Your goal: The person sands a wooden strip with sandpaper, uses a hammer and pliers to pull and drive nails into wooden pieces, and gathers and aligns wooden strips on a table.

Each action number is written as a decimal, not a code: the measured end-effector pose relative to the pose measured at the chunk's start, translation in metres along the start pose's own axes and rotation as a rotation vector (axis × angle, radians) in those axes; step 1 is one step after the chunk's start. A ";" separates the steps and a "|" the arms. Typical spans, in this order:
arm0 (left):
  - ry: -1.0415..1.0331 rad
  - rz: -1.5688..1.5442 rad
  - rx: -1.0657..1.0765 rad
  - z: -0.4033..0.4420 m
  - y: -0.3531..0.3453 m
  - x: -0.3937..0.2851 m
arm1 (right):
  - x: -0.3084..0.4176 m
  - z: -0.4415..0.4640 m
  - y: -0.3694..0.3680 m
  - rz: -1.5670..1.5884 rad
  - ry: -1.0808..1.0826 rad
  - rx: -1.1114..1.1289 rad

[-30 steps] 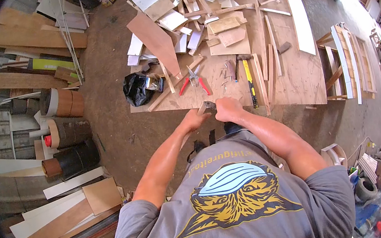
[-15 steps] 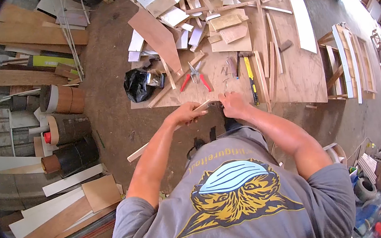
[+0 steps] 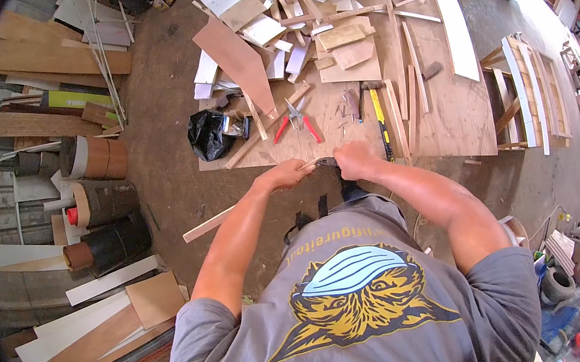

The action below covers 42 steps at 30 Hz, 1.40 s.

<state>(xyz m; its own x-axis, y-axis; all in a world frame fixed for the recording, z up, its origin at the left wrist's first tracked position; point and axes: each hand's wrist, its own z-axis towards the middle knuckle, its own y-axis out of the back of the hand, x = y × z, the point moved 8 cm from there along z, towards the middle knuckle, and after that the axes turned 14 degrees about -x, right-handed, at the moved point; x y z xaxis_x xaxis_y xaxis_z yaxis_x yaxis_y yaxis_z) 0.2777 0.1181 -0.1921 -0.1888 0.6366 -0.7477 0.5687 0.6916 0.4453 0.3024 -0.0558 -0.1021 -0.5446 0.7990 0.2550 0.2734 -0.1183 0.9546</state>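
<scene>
My left hand (image 3: 283, 174) is closed around a thin pale wooden strip (image 3: 208, 224), whose long end slants out to the left below my forearm. My right hand (image 3: 356, 160) is closed on a dark metal hand tool (image 3: 326, 162); its exact kind is hard to make out. The tool's dark end meets the strip's short end between my two hands. Just beyond lie open red-handled pliers (image 3: 297, 123), a yellow-and-black-handled hammer (image 3: 381, 126) and a few small nails (image 3: 343, 129) on a plywood sheet (image 3: 457, 128).
Wood offcuts (image 3: 345, 37) are heaped at the far side of the sheet. A black plastic bag (image 3: 208, 137) sits at its left edge. Rolls of sheet material (image 3: 108, 203) and stacked boards (image 3: 98, 331) line the left. A wooden frame (image 3: 529, 97) stands at right.
My hands have come closer together, and the dark tool has swung up against the strip's end. The strip's long end has shifted slightly left.
</scene>
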 end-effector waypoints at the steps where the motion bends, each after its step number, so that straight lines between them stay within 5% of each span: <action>1: 0.013 0.022 0.027 0.004 -0.005 0.009 | 0.002 -0.001 0.002 -0.007 -0.012 0.021; 6: 0.119 0.202 0.163 0.001 -0.005 -0.001 | 0.015 0.002 0.001 -0.086 0.017 0.088; 12: 0.123 0.322 0.039 0.014 -0.001 0.005 | 0.013 0.020 -0.030 -0.078 0.015 0.089; 21: 0.285 -0.270 0.136 -0.019 0.032 -0.029 | -0.008 0.011 0.008 -0.043 0.065 -0.234; 36: 0.285 -0.368 0.092 -0.019 0.022 -0.045 | -0.002 -0.001 0.032 -0.114 -0.007 -0.306; 42: 0.313 -0.477 0.085 -0.029 0.021 -0.043 | -0.006 0.011 0.014 0.006 0.119 -0.317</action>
<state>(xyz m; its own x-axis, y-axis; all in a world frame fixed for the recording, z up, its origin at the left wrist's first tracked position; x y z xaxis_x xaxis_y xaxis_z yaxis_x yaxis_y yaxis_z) 0.2749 0.1151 -0.1361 -0.6606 0.3411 -0.6688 0.4229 0.9051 0.0439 0.3186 -0.0556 -0.0917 -0.6376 0.7256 0.2588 0.0265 -0.3151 0.9487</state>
